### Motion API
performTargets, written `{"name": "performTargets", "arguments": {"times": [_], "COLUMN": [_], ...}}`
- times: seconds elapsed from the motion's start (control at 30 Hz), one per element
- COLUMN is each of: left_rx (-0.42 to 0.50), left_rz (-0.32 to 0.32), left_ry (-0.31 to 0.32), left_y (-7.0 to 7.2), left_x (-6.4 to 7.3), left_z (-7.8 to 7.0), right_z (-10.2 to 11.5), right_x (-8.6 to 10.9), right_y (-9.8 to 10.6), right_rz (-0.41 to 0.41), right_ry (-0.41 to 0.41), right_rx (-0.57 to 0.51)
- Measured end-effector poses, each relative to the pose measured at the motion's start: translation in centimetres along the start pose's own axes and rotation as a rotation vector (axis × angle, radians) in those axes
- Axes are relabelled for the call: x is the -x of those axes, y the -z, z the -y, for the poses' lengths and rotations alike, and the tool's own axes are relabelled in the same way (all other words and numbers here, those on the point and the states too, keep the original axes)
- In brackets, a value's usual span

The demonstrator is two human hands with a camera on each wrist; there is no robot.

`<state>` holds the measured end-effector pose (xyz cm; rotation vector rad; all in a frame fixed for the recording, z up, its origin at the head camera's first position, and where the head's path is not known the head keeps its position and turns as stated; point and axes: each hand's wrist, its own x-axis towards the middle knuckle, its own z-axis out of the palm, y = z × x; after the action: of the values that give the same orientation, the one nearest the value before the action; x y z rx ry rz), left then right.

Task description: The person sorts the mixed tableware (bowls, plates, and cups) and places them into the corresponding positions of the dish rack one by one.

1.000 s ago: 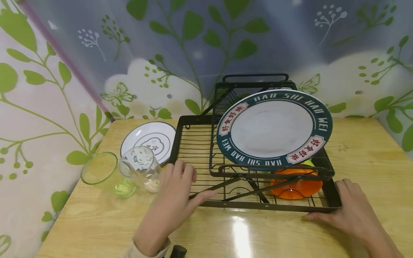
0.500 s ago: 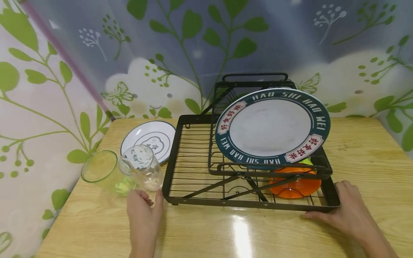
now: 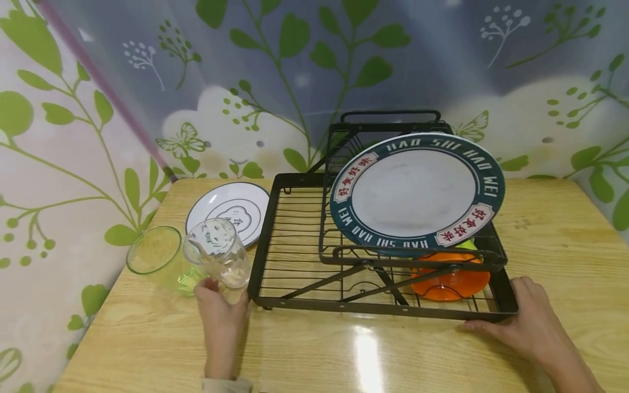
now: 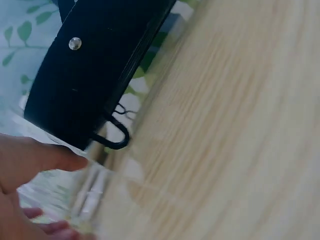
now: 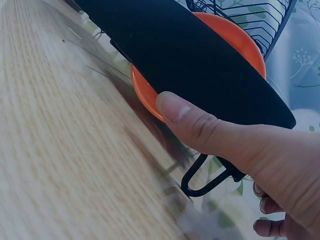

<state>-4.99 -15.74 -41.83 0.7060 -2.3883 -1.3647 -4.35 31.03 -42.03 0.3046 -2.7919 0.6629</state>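
Observation:
A black two-tier dish rack (image 3: 339,307) stands on the wooden table. My right hand (image 3: 535,322) grips its front right corner; the right wrist view shows the thumb (image 5: 200,125) lying along the black front panel (image 5: 200,65) and fingertips below the side. At the front left corner is my left hand (image 3: 221,322), its thumb (image 4: 60,157) right at the corner and its other fingers loosely bent, holding nothing. A large green-rimmed plate (image 3: 415,196) leans on the upper tier. An orange bowl (image 3: 447,286) sits in the lower tier, partly hidden by rack bars.
Left of the rack are a clear glass (image 3: 221,256) and a green-tinted glass (image 3: 154,251), close to my left fingertips. Behind them lies a small white plate (image 3: 257,204) by the rack's left side. A leaf-patterned wall (image 3: 295,65) rises behind the table (image 3: 295,360).
My left hand has come from over the rack's front left part down and left to its outer corner, and since then has shifted slightly. The right hand stays on its corner.

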Motion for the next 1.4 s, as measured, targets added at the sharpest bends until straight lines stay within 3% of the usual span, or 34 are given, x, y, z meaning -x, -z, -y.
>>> {"name": "performTargets", "arguments": {"times": [0.17, 0.37, 0.53, 0.7, 0.87, 1.2, 1.4], "left_rx": [0.136, 0.173, 0.208, 0.199, 0.206, 0.202, 0.205], "left_rz": [-0.016, -0.077, -0.093, -0.067, -0.056, -0.015, 0.011], "left_ry": [-0.001, -0.052, 0.004, 0.038, 0.030, 0.015, 0.014], "left_y": [-0.8, -1.7, -1.7, -1.3, -1.0, -0.4, 0.2], "left_x": [-1.0, -2.2, -2.3, -2.0, -2.0, -1.9, -1.7], "left_z": [1.1, 1.5, 1.4, 1.4, 1.3, 0.6, 0.0], "right_z": [-0.1, -0.1, -0.2, -0.1, 0.0, -0.2, 0.0], "right_x": [0.1, -0.2, -0.2, -0.1, 0.1, 0.0, 0.2], "right_y": [-0.1, 0.0, -0.3, -0.2, -0.1, -0.3, -0.2], "right_rz": [-0.006, 0.005, -0.007, -0.002, 0.033, 0.006, 0.033], "right_ry": [0.010, 0.032, 0.058, 0.033, -0.025, 0.018, -0.034], "right_rx": [-0.010, -0.021, -0.030, -0.037, -0.038, -0.034, -0.042]}}
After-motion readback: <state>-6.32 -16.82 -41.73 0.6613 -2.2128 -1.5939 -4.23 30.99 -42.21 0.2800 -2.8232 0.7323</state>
